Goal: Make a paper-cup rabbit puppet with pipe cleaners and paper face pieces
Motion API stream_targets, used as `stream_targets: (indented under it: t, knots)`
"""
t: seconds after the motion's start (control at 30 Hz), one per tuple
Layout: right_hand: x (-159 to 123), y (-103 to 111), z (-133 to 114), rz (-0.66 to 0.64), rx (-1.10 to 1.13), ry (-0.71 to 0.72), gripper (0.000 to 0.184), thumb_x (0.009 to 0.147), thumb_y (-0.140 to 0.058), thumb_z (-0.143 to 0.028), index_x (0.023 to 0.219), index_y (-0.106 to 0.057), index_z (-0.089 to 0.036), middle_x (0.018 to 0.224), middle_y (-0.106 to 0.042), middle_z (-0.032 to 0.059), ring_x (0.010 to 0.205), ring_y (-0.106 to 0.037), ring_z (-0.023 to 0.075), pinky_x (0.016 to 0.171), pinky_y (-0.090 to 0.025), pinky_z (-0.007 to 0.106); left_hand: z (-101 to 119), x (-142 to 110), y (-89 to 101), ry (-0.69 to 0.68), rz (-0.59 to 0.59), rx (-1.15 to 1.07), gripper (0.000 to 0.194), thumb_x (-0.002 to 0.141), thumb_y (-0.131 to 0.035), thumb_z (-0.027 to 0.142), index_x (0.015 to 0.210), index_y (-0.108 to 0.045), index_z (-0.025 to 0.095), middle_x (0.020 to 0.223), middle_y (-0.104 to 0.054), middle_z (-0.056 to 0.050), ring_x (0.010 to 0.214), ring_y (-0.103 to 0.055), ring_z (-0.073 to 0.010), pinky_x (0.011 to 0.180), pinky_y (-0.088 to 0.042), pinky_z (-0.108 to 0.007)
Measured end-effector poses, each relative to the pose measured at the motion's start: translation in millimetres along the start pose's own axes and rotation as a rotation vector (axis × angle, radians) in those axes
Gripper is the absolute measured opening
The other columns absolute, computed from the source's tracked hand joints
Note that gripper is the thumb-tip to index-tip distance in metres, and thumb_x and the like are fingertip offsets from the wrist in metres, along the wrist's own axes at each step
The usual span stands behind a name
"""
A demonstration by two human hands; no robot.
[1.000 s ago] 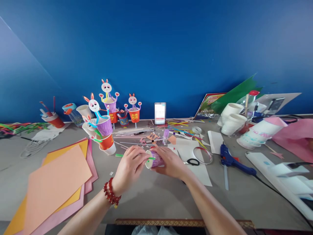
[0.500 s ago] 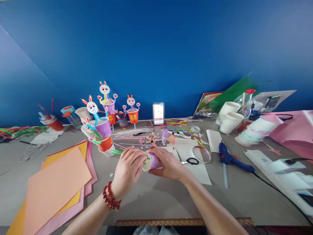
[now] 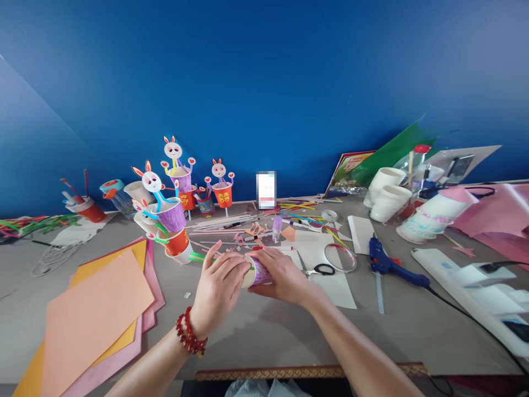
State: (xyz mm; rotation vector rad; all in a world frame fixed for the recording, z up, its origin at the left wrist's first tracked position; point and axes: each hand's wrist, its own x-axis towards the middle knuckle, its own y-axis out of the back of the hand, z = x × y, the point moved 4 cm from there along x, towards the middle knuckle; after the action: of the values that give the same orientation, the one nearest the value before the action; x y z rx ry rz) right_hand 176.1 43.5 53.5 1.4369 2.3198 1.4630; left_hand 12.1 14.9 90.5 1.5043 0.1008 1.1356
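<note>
I see two bare hands close together over the gray table (image 3: 289, 342). The right hand (image 3: 281, 274) is curled around a purple cup (image 3: 262, 272), which lies on its side with its open end facing the left hand (image 3: 219, 289). The left hand has most of its fingers side by side, with one lifted up, and its fingertips are at the cup's rim. I can't tell if they pinch anything. A bit of green shows inside the cup, and a green strip (image 3: 197, 257) pokes out on the other side of the left hand. Red beads (image 3: 190, 333) go around the left wrist. Left of that hand is a pile of colored paper (image 3: 99, 298), and past its fingers stand cups with bunny faces (image 3: 170, 212). Just beyond the right hand are scissors (image 3: 324, 269) and a roll of tape (image 3: 339, 258). Farther right is a blue glue gun (image 3: 392, 264).
</note>
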Motion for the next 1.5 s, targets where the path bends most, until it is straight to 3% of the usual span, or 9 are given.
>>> stream_targets:
  t: [0.4,0.63,1.07,1.5]
  knots:
    - [0.6,0.0,-1.6,0.038,-0.001,0.043,0.066,0.078,-0.077,-0.046,0.131,-0.048,-0.019,0.126,-0.064,0.0151,0.114,-0.060,0.0291,0.098,-0.045,0.043,6.8,3.3,-2.1,0.029,-0.010,-0.028,0.018,0.091,-0.051,0.011,0.099,-0.064,0.021,0.101,-0.073,-0.001,0.099,-0.064,-0.0186,0.120,-0.016,-0.056]
    - [-0.5,-2.8,0.7,0.025,-0.045,0.038,0.070,0.075,-0.081,-0.044,0.131,-0.049,-0.017,0.124,-0.064,0.0170,0.112,-0.061,0.0313,0.097,-0.046,0.044,5.0,5.2,-3.4,0.051,-0.059,-0.027,0.014,0.092,-0.052,0.014,0.095,-0.064,0.021,0.099,-0.072,0.000,0.097,-0.064,-0.0187,0.115,-0.024,-0.052]
    - [1.2,-0.1,-5.1,0.025,-0.001,0.040,0.069,0.072,-0.083,-0.045,0.128,-0.052,-0.018,0.120,-0.067,0.0137,0.109,-0.063,0.0289,0.097,-0.044,0.041,5.7,-0.7,1.6,0.051,0.126,-0.100,0.016,0.088,-0.055,0.010,0.092,-0.064,0.022,0.096,-0.074,-0.001,0.093,-0.066,-0.0179,0.111,-0.032,-0.051]
    - [1.2,-1.2,-6.0,-0.086,-0.001,0.018,0.067,0.075,-0.079,-0.050,0.128,-0.052,-0.019,0.118,-0.068,0.0130,0.108,-0.062,0.0295,0.098,-0.043,0.042,7.2,-1.0,-2.0,0.058,0.106,-0.112,0.013,0.089,-0.055,0.011,0.088,-0.063,0.021,0.091,-0.073,-0.001,0.091,-0.066,-0.0172,0.102,-0.039,-0.044]
